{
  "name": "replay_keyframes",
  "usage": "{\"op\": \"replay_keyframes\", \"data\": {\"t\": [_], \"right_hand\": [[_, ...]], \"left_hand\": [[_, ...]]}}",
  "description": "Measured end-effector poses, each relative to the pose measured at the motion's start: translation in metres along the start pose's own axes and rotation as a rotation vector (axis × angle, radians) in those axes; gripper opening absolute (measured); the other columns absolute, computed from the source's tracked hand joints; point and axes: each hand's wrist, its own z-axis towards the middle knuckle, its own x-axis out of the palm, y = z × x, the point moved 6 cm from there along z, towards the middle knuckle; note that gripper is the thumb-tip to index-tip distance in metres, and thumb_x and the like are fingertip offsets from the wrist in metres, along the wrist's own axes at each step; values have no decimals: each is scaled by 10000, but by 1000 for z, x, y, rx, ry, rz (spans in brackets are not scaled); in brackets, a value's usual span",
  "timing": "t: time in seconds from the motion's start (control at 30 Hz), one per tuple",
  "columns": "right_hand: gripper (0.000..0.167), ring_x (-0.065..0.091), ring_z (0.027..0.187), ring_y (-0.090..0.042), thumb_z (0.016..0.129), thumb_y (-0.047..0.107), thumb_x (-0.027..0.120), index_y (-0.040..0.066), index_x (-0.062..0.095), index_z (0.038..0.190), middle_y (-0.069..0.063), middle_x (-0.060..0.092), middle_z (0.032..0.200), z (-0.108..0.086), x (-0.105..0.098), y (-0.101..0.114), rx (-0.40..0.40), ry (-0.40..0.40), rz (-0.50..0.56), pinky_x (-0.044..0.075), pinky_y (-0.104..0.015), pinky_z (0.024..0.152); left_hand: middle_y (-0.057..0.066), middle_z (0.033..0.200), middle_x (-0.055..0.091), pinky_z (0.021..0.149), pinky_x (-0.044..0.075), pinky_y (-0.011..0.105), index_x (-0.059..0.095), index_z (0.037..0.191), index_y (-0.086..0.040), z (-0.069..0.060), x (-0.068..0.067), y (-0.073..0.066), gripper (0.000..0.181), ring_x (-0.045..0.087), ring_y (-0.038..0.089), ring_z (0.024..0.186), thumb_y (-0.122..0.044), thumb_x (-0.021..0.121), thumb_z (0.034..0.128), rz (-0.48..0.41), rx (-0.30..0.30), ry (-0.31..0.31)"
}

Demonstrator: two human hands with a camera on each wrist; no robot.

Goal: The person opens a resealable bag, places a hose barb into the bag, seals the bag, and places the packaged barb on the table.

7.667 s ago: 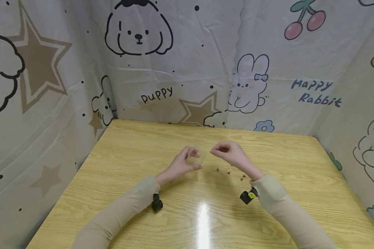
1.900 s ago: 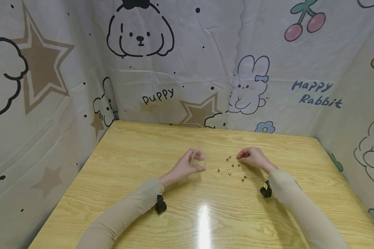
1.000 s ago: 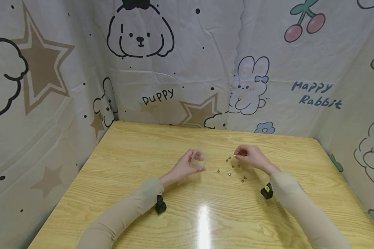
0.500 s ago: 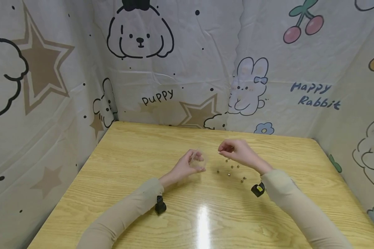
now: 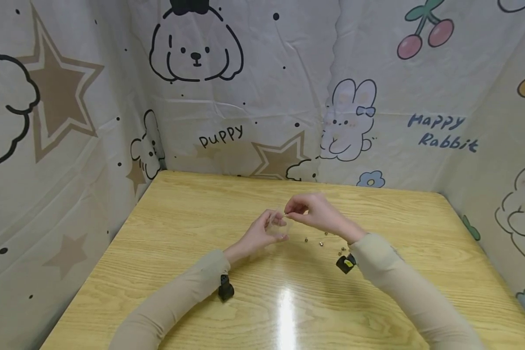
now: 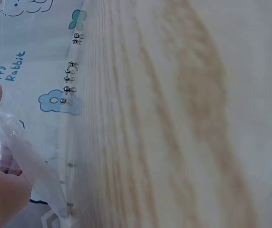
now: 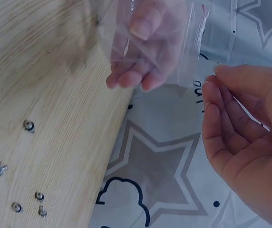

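Left hand [image 5: 255,234] holds a clear, thin plastic bag [image 7: 189,52] between thumb and fingers; right hand [image 5: 320,214] pinches a tiny shiny metal piece [image 5: 285,215] just beside it, not yet in. Seemingly left: at least five silvery metal bits [image 7: 28,125], table [image 5: 192,204] below right fingertips. Bagged count: can't tell.
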Motion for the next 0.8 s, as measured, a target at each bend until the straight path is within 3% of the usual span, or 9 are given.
{"op": "replay_keyframes", "data": {"t": [0.4, 0.8], "right_hand": [[74, 676, 791, -108, 892, 54, 714, 39, 712, 965, -47, 738, 890, 2, 1, 3, -11, -10, 10, 588, -217, 748], [60, 651, 784, -83, 898, 85, 719, 90, 720, 957, -26, 731, 908, -30, -23, -18, 85, -101, -1, 586, -221, 737]], "left_hand": [[168, 1291, 590, 1213, 243, 600, 452, 1329, -34, 0, 1, 0, 482, 486, 301, 1291, -47, 693, 911, -17, 5, 2], [152, 1274, 614, 1227, 231, 585, 449, 1339, -9, 1, 0, -1, 559, 500, 297, 1282, -139, 750, 887, 39, 18, -26]]}}
